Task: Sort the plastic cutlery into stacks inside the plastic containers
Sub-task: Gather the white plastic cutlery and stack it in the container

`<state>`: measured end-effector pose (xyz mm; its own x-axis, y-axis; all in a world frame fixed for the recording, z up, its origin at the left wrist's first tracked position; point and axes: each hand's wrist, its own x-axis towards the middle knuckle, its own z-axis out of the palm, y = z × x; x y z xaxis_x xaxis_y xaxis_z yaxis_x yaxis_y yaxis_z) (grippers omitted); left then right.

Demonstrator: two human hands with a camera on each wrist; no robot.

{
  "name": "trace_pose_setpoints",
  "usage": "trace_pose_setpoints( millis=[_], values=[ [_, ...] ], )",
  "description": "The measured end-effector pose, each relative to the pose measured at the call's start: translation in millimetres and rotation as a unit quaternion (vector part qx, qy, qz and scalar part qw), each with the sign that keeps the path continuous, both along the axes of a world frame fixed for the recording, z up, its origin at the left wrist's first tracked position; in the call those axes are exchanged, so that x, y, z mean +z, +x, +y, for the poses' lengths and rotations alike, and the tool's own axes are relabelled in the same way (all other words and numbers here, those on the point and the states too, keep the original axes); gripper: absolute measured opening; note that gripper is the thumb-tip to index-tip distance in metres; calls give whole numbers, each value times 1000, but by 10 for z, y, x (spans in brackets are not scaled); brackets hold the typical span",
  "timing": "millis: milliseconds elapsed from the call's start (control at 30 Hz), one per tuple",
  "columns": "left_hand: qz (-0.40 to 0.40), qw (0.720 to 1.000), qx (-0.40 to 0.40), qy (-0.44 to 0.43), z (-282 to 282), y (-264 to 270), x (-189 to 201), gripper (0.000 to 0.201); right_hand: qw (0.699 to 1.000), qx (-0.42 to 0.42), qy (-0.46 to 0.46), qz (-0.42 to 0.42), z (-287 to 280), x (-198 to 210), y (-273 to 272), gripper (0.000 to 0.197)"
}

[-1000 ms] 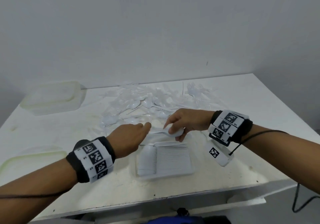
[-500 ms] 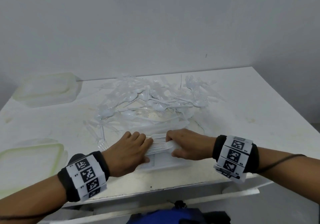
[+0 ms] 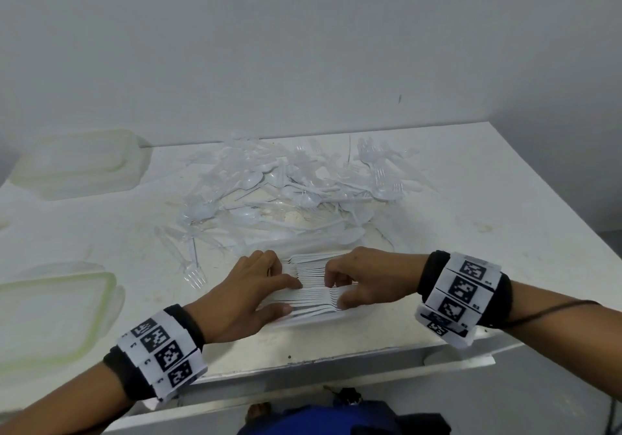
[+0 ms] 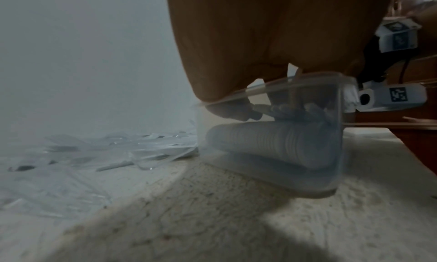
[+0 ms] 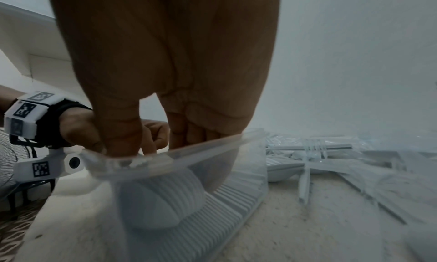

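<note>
A clear plastic container (image 3: 340, 318) stands near the table's front edge with a tight row of white spoons (image 3: 313, 295) inside. My left hand (image 3: 291, 295) lies on the left end of the row, fingers fairly straight and pressing on the spoons. My right hand (image 3: 336, 288) reaches in from the right, its curled fingers and thumb pinching part of the row. In the left wrist view a fingertip (image 4: 236, 114) touches the spoon handles through the container wall (image 4: 338, 135). In the right wrist view the thumb and fingers dip past the rim (image 5: 201, 146) onto the spoons (image 5: 170, 206).
A loose pile of clear and white forks and spoons (image 3: 296, 195) spreads behind the container. A few forks (image 3: 193, 274) lie left of it. A green-sealed lid (image 3: 57, 310) rests at the left, another container (image 3: 80, 162) at the back left. The table edge (image 3: 303, 364) is close.
My right hand carried a spoon from the pile down onto the row in the container. Both hands then dropped into the container and closed in on the spoons.
</note>
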<state>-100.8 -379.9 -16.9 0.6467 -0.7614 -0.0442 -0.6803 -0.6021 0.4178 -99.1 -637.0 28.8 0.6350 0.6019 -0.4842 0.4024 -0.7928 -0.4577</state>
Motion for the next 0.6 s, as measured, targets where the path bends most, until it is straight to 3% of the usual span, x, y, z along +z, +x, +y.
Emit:
trace_pose_setpoints(
  millis=[100, 233, 600],
  values=[
    [13, 999, 22, -42, -10, -17, -31, 31, 999, 5, 26, -25, -5, -50, -25, 18],
    [25, 996, 39, -72, -24, -36, -49, 27, 997, 3, 59, -52, -19, -108, -49, 30],
    [51, 990, 73, -109, -46, -74, -44, 22, 996, -8, 65, -64, -6, -139, -78, 19]
  ],
)
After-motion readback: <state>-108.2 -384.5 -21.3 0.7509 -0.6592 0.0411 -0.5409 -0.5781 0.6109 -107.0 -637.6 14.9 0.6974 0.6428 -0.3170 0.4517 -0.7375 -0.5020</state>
